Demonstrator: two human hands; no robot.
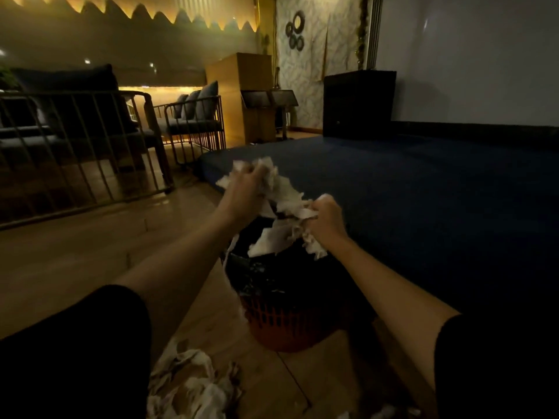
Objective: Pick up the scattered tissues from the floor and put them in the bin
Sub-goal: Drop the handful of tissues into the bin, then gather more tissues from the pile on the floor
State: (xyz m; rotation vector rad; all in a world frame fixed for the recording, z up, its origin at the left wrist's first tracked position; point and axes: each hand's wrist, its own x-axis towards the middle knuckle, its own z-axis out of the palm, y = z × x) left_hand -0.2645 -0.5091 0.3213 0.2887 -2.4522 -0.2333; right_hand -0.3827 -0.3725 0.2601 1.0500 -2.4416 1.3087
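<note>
A single wide-angle head-worn camera looks forward and down along both outstretched arms, close above the wooden floor [75, 261], with the bin [290, 322] near at 6 o'clock and the chairs [193, 116] far off at 10 o'clock.

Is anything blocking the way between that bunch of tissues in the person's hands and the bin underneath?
Nothing visible does. The left hand and right hand hold the bunch of tissues right above the bin, whose black-lined mouth is open, with no lid.
</note>
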